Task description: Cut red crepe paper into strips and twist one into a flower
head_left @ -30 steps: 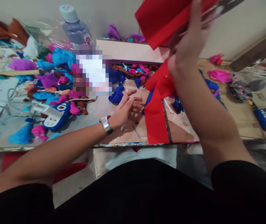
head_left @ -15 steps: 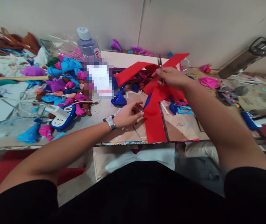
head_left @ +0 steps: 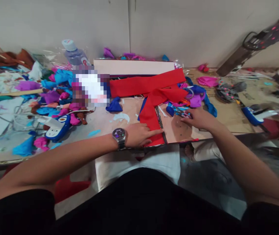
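Near the worktop's [head_left: 100, 124] edge, the left hand [head_left: 137, 134] rests unclenched on a red strip [head_left: 150, 114], seemingly steadying it; the next move calls for a flat strip. The right hand [head_left: 199, 120] meets a small blurred object [head_left: 184, 114]; its grip I cannot tell. Farther, red cloth [head_left: 144, 85] lies crosswise.

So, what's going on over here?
Someone is working at a cluttered table with both hands. The left hand lies over a red strip near the table's front edge, index finger stretched out. The right hand is at something small, too blurred to name. Colourful crumpled scraps are heaped at the left, near a bottle.
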A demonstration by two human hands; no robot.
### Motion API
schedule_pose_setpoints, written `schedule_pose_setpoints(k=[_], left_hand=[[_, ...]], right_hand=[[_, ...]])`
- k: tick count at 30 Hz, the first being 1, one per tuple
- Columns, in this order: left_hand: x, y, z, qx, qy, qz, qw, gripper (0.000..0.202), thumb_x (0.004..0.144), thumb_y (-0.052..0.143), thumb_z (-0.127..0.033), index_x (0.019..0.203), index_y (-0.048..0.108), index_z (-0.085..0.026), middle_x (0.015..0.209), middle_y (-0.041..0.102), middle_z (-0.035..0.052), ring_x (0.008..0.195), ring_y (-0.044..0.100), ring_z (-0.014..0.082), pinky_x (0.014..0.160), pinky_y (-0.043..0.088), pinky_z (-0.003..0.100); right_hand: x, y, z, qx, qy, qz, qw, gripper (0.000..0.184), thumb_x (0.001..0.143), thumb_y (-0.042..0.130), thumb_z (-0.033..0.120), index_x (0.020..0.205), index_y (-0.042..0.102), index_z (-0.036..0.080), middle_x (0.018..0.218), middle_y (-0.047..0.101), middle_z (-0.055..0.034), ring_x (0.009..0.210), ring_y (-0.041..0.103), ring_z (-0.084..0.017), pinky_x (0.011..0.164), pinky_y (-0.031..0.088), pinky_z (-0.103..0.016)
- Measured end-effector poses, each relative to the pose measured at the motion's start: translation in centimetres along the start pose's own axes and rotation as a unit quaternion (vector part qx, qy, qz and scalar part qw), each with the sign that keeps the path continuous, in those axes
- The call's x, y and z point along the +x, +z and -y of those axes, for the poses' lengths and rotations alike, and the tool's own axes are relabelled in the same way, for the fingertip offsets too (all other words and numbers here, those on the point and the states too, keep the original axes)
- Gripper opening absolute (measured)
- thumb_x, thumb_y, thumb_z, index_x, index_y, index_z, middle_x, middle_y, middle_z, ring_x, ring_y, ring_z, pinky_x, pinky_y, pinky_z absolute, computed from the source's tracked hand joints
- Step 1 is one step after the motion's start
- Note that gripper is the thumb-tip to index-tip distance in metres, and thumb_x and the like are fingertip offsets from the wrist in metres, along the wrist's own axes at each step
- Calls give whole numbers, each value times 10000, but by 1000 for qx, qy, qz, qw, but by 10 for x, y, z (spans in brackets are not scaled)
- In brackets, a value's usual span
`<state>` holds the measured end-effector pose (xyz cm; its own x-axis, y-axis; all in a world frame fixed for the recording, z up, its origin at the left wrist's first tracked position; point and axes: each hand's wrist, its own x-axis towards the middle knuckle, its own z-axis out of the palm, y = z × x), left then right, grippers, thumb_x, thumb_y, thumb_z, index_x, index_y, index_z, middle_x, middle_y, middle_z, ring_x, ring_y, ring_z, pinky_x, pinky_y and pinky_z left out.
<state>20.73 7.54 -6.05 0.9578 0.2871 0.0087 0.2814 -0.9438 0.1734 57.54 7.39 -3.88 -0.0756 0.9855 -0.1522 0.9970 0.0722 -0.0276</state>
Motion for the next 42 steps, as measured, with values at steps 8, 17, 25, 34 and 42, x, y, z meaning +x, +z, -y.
schedule_pose_setpoints(k=[8, 17, 25, 34, 42], left_hand=[[22, 0, 6, 5, -50, 14, 999, 296, 1085, 504, -336, 1277, 694, -214, 1008, 753, 96, 909, 703, 218, 739, 481, 305], [0, 11, 5, 3, -58, -94, 994, 178, 1060, 502, -208, 1094, 673, -170, 1090, 700, 106, 948, 670, 219, 794, 514, 337], [-9, -1, 18, -143, -123, -169, 967, 270, 949, 509, -96, 1183, 604, -190, 1117, 729, 73, 968, 703, 205, 855, 547, 342], [-22, -2, 21, -251, -131, -180, 942, 372, 875, 481, -65, 1210, 581, -195, 1144, 733, 75, 975, 752, 189, 870, 588, 341], [-27, -1, 36, -314, -75, -231, 918, 385, 951, 531, -195, 1334, 572, -193, 1291, 700, 129, 1148, 718, 231, 1023, 587, 436]], right_hand=[[-8, 27, -13, 46, 28, -87, 995, 433, 978, 615, 571, 1128, 757, 190, 983, 781, -135, 878, 715, -305, 703, 445, -342], [-34, 34, 36, 115, -116, -234, 958, 390, 994, 646, 408, 1325, 687, 207, 1232, 710, -162, 1127, 692, -345, 946, 575, -477], [-5, 26, 108, 96, -385, -141, 907, 347, 1022, 541, 149, 1250, 789, 235, 1340, 690, -147, 1208, 651, -305, 1038, 544, -484], [3, 25, 122, 126, -403, -71, 904, 488, 898, 823, 466, 1316, 768, 221, 1310, 733, -155, 1246, 626, -376, 1100, 462, -593], [-2, 26, 139, 384, -372, -43, 844, 177, 976, 729, 372, 929, 804, 218, 1098, 779, -97, 1067, 707, -254, 1027, 529, -465]])
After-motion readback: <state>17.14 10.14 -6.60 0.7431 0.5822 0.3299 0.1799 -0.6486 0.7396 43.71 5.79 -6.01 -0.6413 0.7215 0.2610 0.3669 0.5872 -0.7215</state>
